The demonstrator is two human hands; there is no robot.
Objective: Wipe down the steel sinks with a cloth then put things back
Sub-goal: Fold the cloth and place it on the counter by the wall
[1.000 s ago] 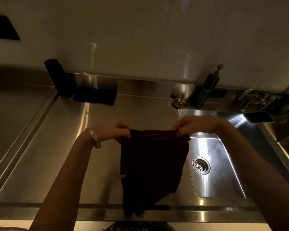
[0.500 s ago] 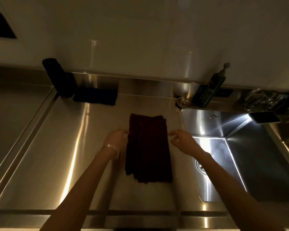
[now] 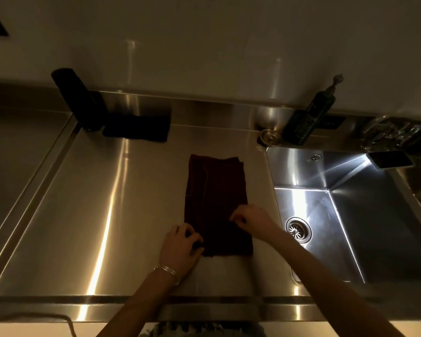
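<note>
on the steel table (image 3: pixel 112 215), in dim warm light, a dark red cloth (image 3: pixel 216 190) lay folded into a long strip, running from the near side toward the back, just left of the sink (image 3: pixel 299 171). the left hand (image 3: pixel 180 244), a thin bracelet (image 3: pixel 167 269) on its wrist, was at the cloth's near left corner, its fingers (image 3: pixel 192 235) curled and pinching the edge. the right hand (image 3: pixel 254 220) sat at the cloth's right edge, a little farther back, its fingers (image 3: pixel 237 218) bent down and nipping a fold. the sink's basin was sunk into the table on the right, brightly lit at its back corner, with a round strainer drain (image 3: pixel 298 230) in its floor. at the table's back edge stood a dark pump bottle (image 3: pixel 309 117), tilted in the wide view, and just left of it a small round metal cup (image 3: pixel 269 136). far to the left a black cylinder (image 3: pixel 78 98) stood beside a flat black pad (image 3: pixel 136 128). a pale glossy wall (image 3: pixel 204 45) rose behind it all, and the steel showed long streaks of reflected light. blurred shiny items (image 3: pixel 394 135) crowded the far right.
</note>
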